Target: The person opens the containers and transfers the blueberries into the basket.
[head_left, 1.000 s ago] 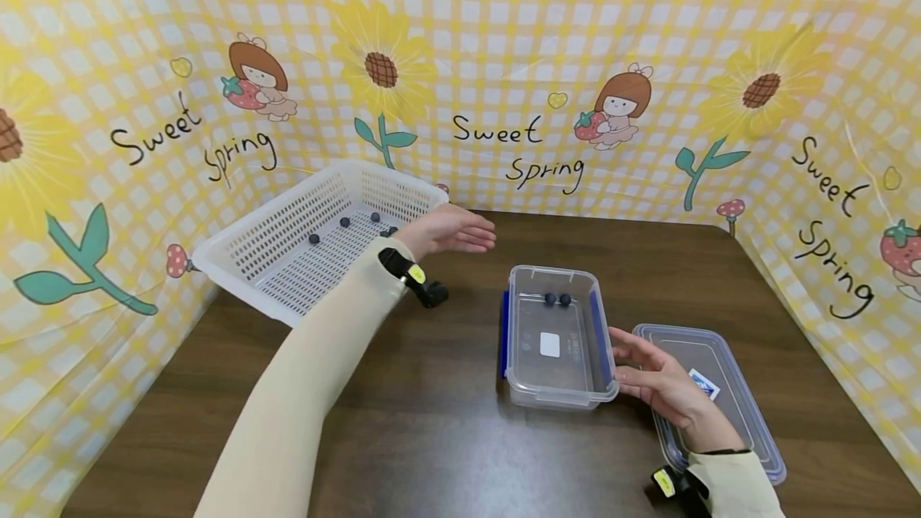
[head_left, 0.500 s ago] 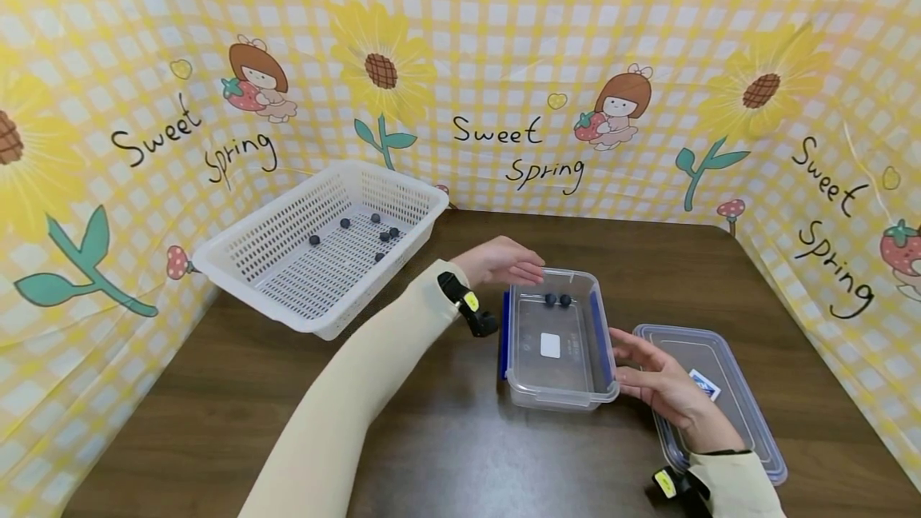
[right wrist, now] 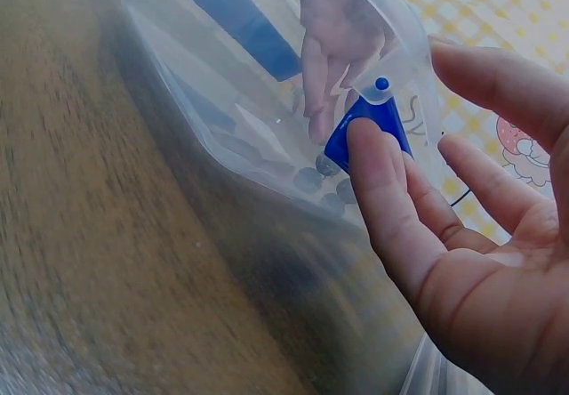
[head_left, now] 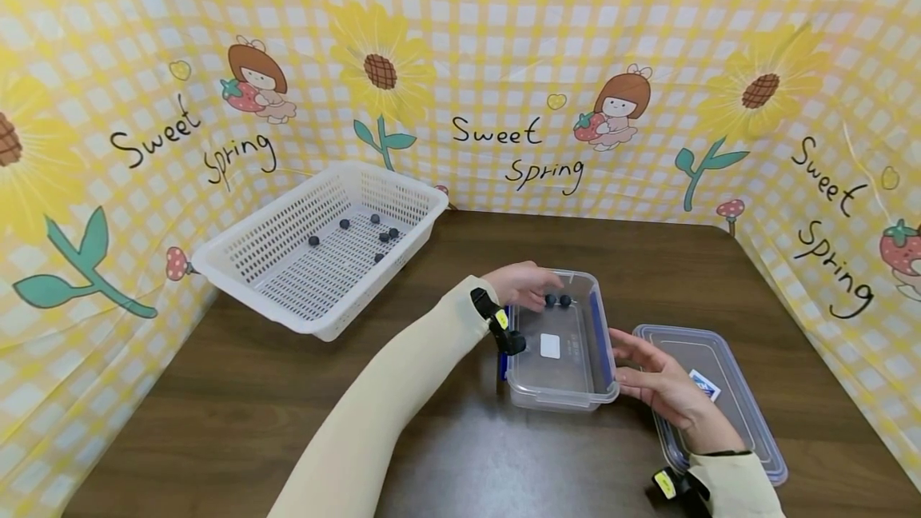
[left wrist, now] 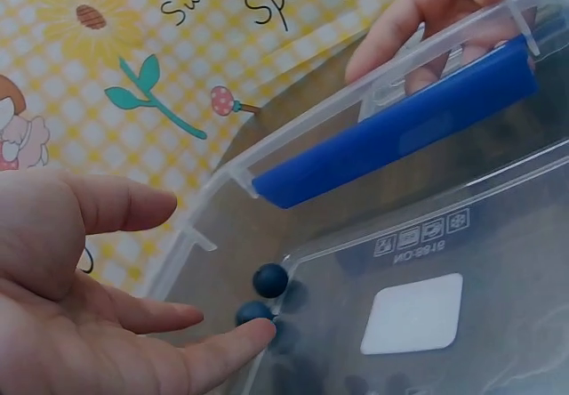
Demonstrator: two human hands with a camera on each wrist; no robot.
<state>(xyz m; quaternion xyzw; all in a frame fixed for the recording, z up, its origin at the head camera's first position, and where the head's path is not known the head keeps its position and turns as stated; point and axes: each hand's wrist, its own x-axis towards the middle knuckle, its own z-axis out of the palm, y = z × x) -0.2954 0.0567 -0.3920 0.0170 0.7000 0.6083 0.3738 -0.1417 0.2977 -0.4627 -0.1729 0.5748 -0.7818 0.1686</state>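
My left hand [head_left: 520,284] reaches over the far left corner of a clear plastic food container [head_left: 557,400] with blue latches. Its thumb and fingers are spread, with nothing between them. Two dark blueberries [left wrist: 270,280] lie on the container floor, and one fingertip overlaps the nearer berry in the left wrist view. At the container's right side, my right hand [head_left: 662,382] touches the wall with relaxed fingers. Its thumb lies against the blue latch [right wrist: 366,126] in the right wrist view. The clear lid [head_left: 748,422] lies on the table under the right hand.
A white perforated basket [head_left: 252,290] stands at the back left, with several blueberries [head_left: 345,224] on its floor. The dark wood table [head_left: 446,454] meets a yellow checked cloth [head_left: 489,62] at the back and sides.
My left hand has moved from beside the basket rightward and toward me, over the container's far left corner. The basket's right side has come into sight. My right hand and the container have stayed put.
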